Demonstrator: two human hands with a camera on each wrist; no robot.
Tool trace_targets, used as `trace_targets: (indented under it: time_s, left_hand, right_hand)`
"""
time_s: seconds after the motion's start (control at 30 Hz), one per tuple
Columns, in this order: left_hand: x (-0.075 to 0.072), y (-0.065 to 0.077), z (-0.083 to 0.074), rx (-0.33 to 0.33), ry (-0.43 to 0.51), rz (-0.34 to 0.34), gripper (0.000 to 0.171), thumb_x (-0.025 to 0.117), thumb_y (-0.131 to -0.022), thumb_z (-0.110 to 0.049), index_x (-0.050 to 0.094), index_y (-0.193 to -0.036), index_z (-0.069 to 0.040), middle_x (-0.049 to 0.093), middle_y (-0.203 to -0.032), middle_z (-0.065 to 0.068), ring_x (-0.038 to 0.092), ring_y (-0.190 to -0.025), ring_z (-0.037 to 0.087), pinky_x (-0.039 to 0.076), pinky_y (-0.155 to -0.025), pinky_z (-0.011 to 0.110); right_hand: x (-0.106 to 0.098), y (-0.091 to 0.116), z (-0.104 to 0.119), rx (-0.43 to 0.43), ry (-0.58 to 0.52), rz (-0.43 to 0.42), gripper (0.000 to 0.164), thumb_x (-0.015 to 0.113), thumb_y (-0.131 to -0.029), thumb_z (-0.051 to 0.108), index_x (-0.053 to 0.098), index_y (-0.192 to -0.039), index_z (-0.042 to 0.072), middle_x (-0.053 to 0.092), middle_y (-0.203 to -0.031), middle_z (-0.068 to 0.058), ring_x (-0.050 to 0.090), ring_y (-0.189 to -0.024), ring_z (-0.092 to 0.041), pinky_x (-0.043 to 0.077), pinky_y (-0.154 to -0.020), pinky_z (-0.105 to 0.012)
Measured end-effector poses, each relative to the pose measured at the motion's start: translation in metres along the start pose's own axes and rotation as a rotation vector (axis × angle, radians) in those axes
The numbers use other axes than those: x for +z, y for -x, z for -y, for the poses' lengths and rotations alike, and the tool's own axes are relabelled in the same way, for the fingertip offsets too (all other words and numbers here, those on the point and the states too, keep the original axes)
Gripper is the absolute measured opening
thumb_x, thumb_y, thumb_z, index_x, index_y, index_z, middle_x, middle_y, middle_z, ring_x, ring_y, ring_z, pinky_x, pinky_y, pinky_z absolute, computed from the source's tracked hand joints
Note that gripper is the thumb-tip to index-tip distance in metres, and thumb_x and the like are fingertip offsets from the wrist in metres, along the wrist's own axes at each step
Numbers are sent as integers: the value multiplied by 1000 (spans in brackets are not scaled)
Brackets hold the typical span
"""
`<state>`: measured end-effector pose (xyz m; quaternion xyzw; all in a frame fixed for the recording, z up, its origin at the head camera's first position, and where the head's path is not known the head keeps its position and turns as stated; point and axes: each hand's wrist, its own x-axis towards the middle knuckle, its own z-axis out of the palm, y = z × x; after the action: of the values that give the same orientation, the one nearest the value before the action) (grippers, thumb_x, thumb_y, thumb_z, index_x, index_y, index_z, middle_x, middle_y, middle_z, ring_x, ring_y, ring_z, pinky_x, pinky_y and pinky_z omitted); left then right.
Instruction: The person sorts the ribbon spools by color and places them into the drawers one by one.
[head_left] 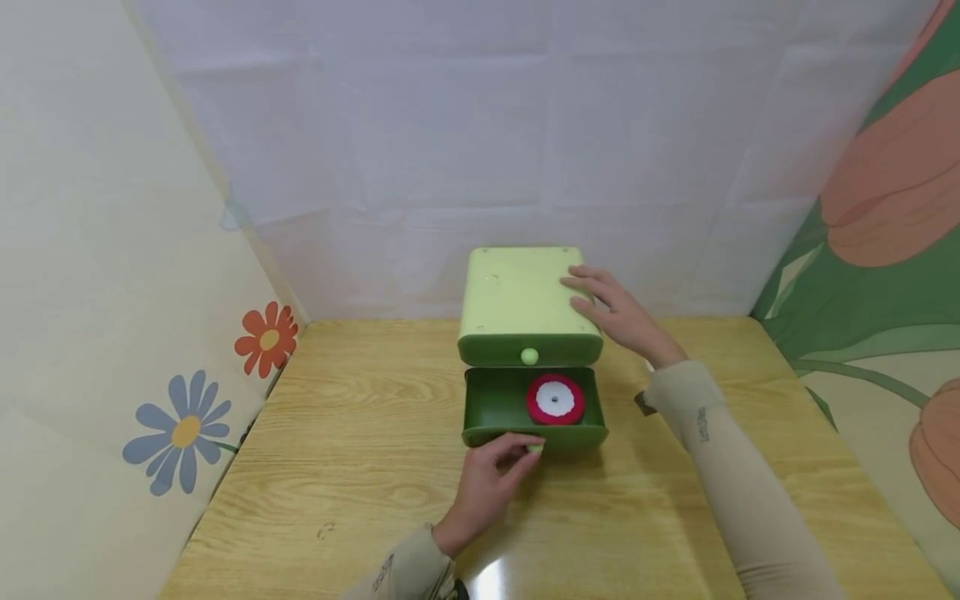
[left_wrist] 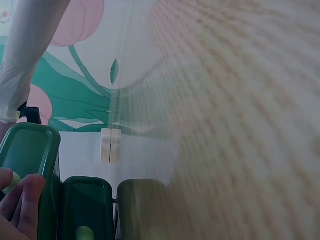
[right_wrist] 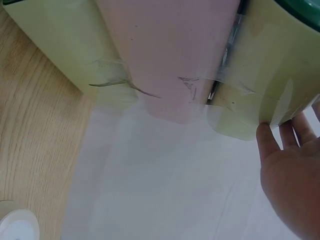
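Note:
A small drawer cabinet (head_left: 522, 292) with a light green top stands toward the back of the table. Its middle drawer (head_left: 487, 404), dark green, is pulled out below a closed one. In the drawer lies a red ribbon spool (head_left: 555, 400) with a white centre. My left hand (head_left: 489, 482) pinches this drawer's light green knob (left_wrist: 12, 183) between thumb and fingers. The right hand (head_left: 617, 310) rests on the right edge of the cabinet top, fingers extended. From the right wrist view, its fingertips touch the light green upper tier (right_wrist: 270, 65).
Clear tape crosses the tiers' sides, including the pink middle tier (right_wrist: 172, 55). A pale spool (left_wrist: 111, 146) stands on the wooden table (head_left: 360, 433) right of the cabinet, mostly behind my right forearm in the head view. A white sheet (head_left: 420, 150) hangs behind the table.

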<state>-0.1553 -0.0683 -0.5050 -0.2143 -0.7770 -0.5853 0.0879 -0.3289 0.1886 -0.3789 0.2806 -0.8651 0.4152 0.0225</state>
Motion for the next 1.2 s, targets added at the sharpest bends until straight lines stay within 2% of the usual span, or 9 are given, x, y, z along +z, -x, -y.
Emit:
trace_targets:
  time_s: [0.17, 0.3, 0.43, 0.53, 0.7, 0.87, 1.0, 1.2]
  left_hand:
    - [0, -3, 2, 9, -2, -2, 20, 75, -94, -6, 76, -113, -12, 79, -101, 9, 73, -87, 8, 62, -81, 27]
    - [0, -5, 4, -1, -4, -1, 19, 74, -95, -10, 76, -114, -15, 79, -102, 9, 73, -89, 9, 62, -82, 27]
    - [-1, -9, 5, -27, -12, 1, 18, 74, -97, -18, 76, -114, -23, 78, -104, -2, 72, -90, 9, 62, -84, 27]
    - [-2, -13, 7, -14, -19, -2, 17, 73, -98, -20, 76, -115, -24, 78, -103, -4, 72, -89, 9, 62, -83, 27]
    - [-4, -23, 10, 35, -11, -13, 17, 73, -99, -18, 76, -115, -20, 79, -101, 8, 73, -88, 10, 62, -81, 27]
    - [-4, -27, 12, 27, 5, -10, 18, 73, -98, -17, 76, -115, -19, 79, -102, 13, 73, -88, 8, 62, -81, 26]
    - [-4, -30, 12, 24, 4, -14, 18, 73, -98, -15, 76, -115, -18, 78, -102, 14, 74, -88, 11, 63, -80, 27]
    - [-6, -35, 15, 15, -1, -29, 18, 74, -97, -14, 76, -114, -18, 79, -102, 9, 74, -88, 15, 62, -80, 27]
  right_hand:
    - [1, 0, 0, 7, -17, -5, 49, 50, -110, 37, 47, -155, 19, 27, -170, -4, 21, -158, -31, 23, -124, -67]
    - [1, 0, 0, 9, -16, -3, 49, 51, -110, 37, 47, -155, 19, 27, -170, -4, 20, -158, -31, 22, -123, -68]
    - [2, 0, 0, 11, -21, -4, 49, 50, -110, 38, 47, -156, 21, 26, -170, -2, 20, -158, -30, 22, -123, -68]
    - [2, 0, 0, 11, -25, -6, 49, 51, -110, 38, 47, -155, 22, 27, -170, -1, 20, -158, -29, 23, -123, -67]
    - [2, 0, 1, 13, -22, -8, 49, 51, -110, 38, 48, -155, 21, 27, -170, -2, 21, -158, -30, 23, -124, -67]
    - [2, 0, 1, 15, -20, -3, 49, 50, -110, 39, 48, -155, 21, 27, -170, -2, 21, -158, -30, 22, -123, -67]
    - [2, -1, 0, 8, -14, -6, 49, 50, -110, 38, 47, -155, 20, 27, -170, -3, 21, -158, -31, 22, -123, -68]
    - [2, -1, 0, 2, -7, -10, 49, 50, -110, 37, 47, -155, 20, 27, -170, -3, 22, -158, -31, 22, -123, -67]
